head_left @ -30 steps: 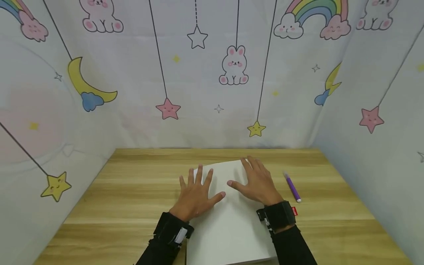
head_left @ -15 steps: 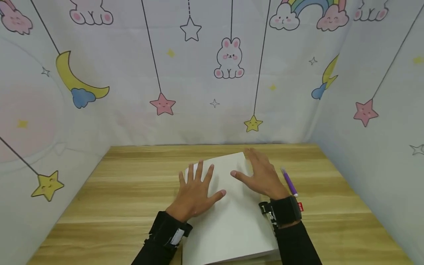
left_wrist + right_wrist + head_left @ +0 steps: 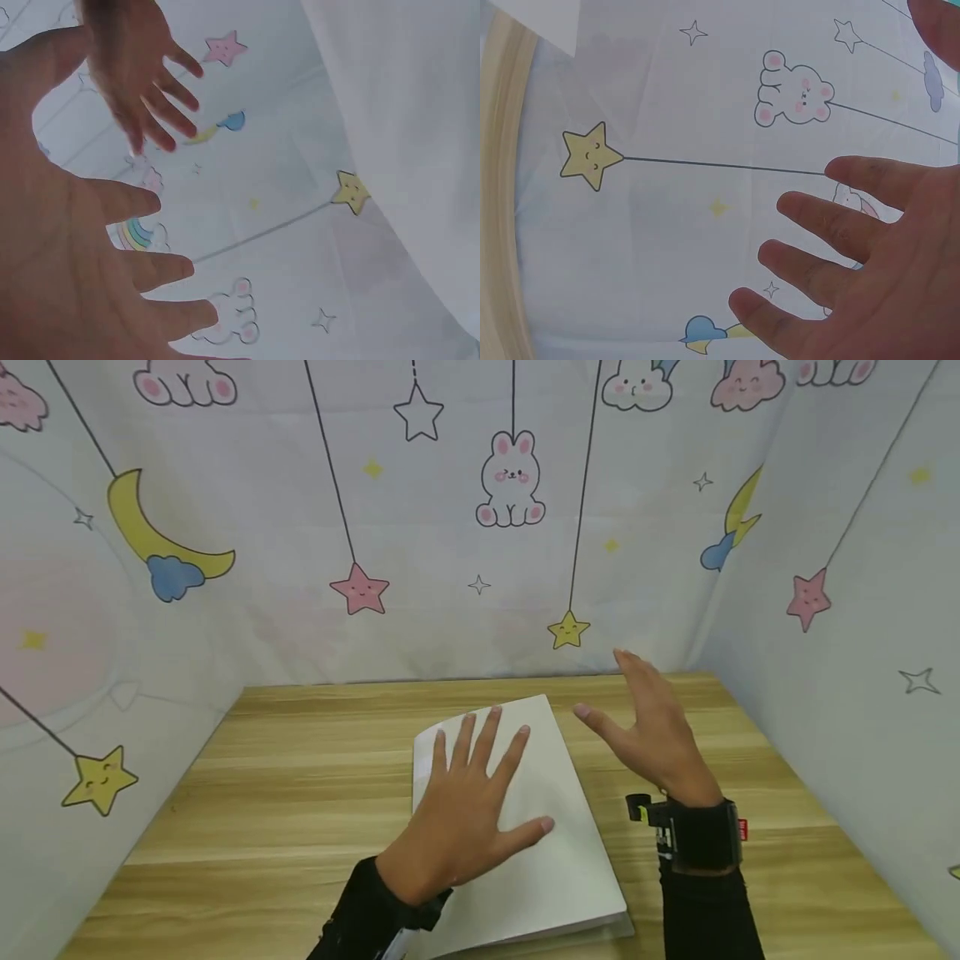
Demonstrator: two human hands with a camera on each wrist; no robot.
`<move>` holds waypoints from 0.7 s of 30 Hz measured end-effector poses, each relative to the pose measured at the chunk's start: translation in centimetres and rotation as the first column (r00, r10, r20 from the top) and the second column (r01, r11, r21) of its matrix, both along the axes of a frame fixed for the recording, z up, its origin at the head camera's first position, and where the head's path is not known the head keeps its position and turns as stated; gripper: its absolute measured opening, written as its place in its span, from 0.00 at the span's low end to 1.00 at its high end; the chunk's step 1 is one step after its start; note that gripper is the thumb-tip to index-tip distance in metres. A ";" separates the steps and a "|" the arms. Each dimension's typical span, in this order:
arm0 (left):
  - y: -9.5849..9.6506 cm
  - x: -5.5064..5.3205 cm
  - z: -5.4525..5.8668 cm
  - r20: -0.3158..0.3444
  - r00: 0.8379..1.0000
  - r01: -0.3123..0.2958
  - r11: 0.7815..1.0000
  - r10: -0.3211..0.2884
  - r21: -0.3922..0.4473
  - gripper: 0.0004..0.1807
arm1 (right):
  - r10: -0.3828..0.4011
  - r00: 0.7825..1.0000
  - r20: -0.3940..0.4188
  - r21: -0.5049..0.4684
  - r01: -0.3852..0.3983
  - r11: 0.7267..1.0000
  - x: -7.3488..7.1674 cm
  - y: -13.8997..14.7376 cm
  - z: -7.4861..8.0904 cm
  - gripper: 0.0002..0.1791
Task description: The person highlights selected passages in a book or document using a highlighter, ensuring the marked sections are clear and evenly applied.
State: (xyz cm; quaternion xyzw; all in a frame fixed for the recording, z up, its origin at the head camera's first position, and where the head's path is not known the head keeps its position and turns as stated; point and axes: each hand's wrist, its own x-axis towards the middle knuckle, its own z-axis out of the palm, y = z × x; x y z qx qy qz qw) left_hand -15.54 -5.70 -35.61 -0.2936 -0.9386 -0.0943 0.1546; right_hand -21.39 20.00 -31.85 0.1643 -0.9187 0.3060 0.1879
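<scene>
A thick white pad of paper (image 3: 547,860) with a blank top lies on the wooden table, slightly turned, its upper left edge curling. My left hand (image 3: 465,818) is over the pad with fingers spread; whether it touches the surface I cannot tell. In the left wrist view the white paper (image 3: 405,112) fills the right side, beside that hand. To the right of the pad, my right hand (image 3: 656,727) hovers with straight fingers and thumb apart, holding nothing. Only a corner of the paper (image 3: 547,22) shows in the right wrist view.
The wooden table (image 3: 300,777) meets a white cloth backdrop (image 3: 435,527) at its far edge, printed with stars, moons and rabbits. Similar cloth walls stand at the left and right. Black bands (image 3: 705,835) are strapped round the wrists.
My right hand has left the pad's far right corner and moved right and up. My left hand has shifted slightly right over the pad. The purple pen is now out of sight, behind my right arm.
</scene>
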 end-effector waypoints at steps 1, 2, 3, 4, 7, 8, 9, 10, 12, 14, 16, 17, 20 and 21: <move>0.4 0.6 0.1 -0.016 0.999 0.040 0.999 -0.040 -0.004 0.52 | -0.002 1.000 -0.003 0.001 0.002 1.000 0.0 0.1 0.0 0.50; 1.0 1.1 0.0 -0.038 0.996 0.080 0.997 -0.080 -0.018 0.52 | -0.004 1.000 -0.009 0.002 0.004 1.000 0.0 0.2 0.1 0.50; 1.5 1.6 -0.2 -0.055 0.992 0.113 0.993 -0.115 -0.044 0.52 | -0.007 1.000 -0.015 0.002 0.007 1.000 -0.1 0.3 0.0 0.50; 2.1 2.1 -0.5 -0.069 0.987 0.142 0.987 -0.148 -0.074 0.52 | -0.010 1.000 -0.021 0.001 0.010 1.000 -0.1 0.4 0.0 0.50; 3.8 3.2 -1.9 -0.075 0.974 0.196 0.961 -0.213 -0.196 0.53 | -0.023 0.999 -0.041 -0.009 0.023 1.000 -0.2 0.6 -0.1 0.50; 4.3 3.4 -2.5 -0.073 0.972 0.200 0.951 -0.223 -0.236 0.54 | -0.026 0.999 -0.046 -0.014 0.025 1.000 -0.2 0.7 0.0 0.50; 4.6 3.6 -3.0 -0.062 0.972 0.200 0.941 -0.225 -0.273 0.56 | -0.030 0.998 -0.047 -0.018 0.029 0.999 -0.2 0.7 0.0 0.50; 4.9 3.8 -3.5 -0.056 0.973 0.198 0.931 -0.225 -0.306 0.57 | -0.032 0.998 -0.049 -0.022 0.031 0.999 -0.2 0.8 0.0 0.49; 5.4 3.9 -4.2 -0.047 0.976 0.184 0.920 -0.213 -0.347 0.61 | -0.036 0.998 -0.053 -0.020 0.035 0.999 -0.3 0.8 0.1 0.49; 5.5 3.9 -4.7 -0.049 0.980 0.163 0.916 -0.194 -0.367 0.64 | -0.040 0.998 -0.058 -0.015 0.039 0.999 -0.3 0.8 0.1 0.49; 5.5 3.8 -4.8 -0.046 0.984 0.144 0.912 -0.175 -0.383 0.66 | -0.043 0.997 -0.063 -0.010 0.043 0.999 -0.3 0.7 0.2 0.49; 5.5 3.8 -4.8 -0.034 0.986 0.140 0.912 -0.166 -0.385 0.66 | -0.045 0.997 -0.066 -0.007 0.044 0.999 -0.3 0.7 0.2 0.49; 5.3 3.5 -4.7 0.007 0.988 0.147 0.913 -0.156 -0.381 0.67 | -0.045 0.997 -0.066 -0.008 0.045 0.999 -0.3 0.6 0.1 0.49; 5.2 3.5 -4.6 0.021 0.988 0.151 0.912 -0.155 -0.380 0.66 | -0.045 0.997 -0.063 -0.009 0.044 0.999 -0.3 0.6 0.0 0.50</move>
